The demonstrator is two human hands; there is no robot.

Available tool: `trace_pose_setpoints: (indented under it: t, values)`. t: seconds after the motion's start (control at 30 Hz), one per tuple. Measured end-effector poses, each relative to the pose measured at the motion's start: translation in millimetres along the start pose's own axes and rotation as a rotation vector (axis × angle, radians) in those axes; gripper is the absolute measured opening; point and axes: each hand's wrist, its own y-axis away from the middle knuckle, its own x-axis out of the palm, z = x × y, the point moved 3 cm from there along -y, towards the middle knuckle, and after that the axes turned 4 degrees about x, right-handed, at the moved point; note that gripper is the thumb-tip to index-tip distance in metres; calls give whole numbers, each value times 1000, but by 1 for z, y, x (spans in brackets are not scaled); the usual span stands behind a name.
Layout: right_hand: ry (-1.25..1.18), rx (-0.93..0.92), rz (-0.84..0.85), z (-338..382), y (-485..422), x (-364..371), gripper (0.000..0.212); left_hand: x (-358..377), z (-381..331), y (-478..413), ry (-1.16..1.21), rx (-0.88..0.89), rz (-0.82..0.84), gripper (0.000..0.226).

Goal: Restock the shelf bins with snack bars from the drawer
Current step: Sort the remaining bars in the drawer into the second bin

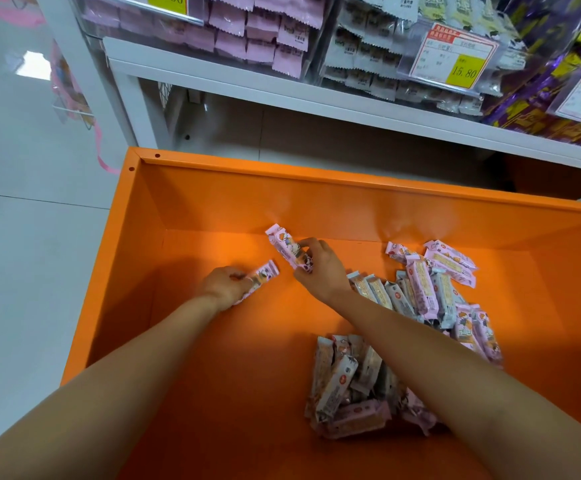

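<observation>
Orange painted metal fills the head view: a pulled-out drawer (212,202) below a white shelf (282,93). The left hand (225,285) is low in the drawer, near its left wall, with its fingers curled round one end of a pink bar (264,276). The bar's free end points towards the middle. The right hand (316,265) is just beside it, close to the far wall, and pinches a second pink bar (286,248) that slants up and to the left. The two bars are near each other but do not touch. Neither hand is raised towards the shelf.

More bars lie loose. A long heap (431,289) of pink and grey wrappers runs down the drawer's right side from the far right corner, partly under the right forearm. A smaller heap (347,389) sits by the near edge, right of the middle. The left half of the drawer floor is bare.

On the shelf, clear bins hold stock: a pink-packet bin (247,26) at the left, a grey-packet bin (368,53) with a price tag (455,57) on its front, and purple packets (559,81) at the right.

By the look of it, the job is partway through at most. Each hand has only picked up one bar, nothing is on its way up, and plenty is left to move. The bins' tops are cut off, so I cannot tell how much room they have.
</observation>
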Motion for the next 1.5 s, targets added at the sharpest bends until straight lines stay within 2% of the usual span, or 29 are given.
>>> trace_pose_setpoints:
  t: [0.17, 0.23, 0.33, 0.47, 0.6, 0.7, 0.83, 0.97, 1.07, 1.13, 1.2, 1.23, 1.33, 1.5]
  values:
    - [114, -114, 126, 0, 6, 2, 50, 2, 4, 4, -132, 35, 151, 31]
    - [169, -155, 186, 0, 9, 8, 50, 2, 2, 3, -206, 79, 108, 36]
    - [236, -152, 220, 0, 8, 13, 50, -8, -5, 6, -442, 117, -50, 45]
    - [205, -141, 216, -1, 5, 15, 46, -13, -2, 9, -601, 43, -83, 70]
    - [74, -134, 294, 5, 5, 23, 49, -12, 0, 6, -614, 48, -106, 56]
    - [105, -161, 367, 10, 10, 35, 60, -10, -3, 3, -598, 77, -129, 53]
    - [220, -184, 290, 14, 12, 41, 73, -5, -3, 3, -564, 99, -128, 52]
    - [269, -173, 271, 11, 12, 43, 72, -6, -3, 1, -535, 98, -122, 56]
    - [176, -155, 222, 9, 11, 35, 73, -9, -6, -2, -378, 8, -178, 59]
    - [106, -141, 131, 8, 11, 27, 71, -10, -10, -3, -146, -61, -187, 45]
    - [42, -137, 45, 10, 12, 19, 70, -7, -18, 2, 244, -113, -137, 26]
    - [15, -146, 17, 13, 14, 15, 68, -4, -24, 5, 392, -128, -91, 25]
    - [-50, -196, -19, 28, 20, 8, 66, 3, -37, 15, 583, -94, 36, 27]
    - [-103, -274, -79, 57, 30, -13, 68, -3, -62, 37, 831, -36, -190, 8]
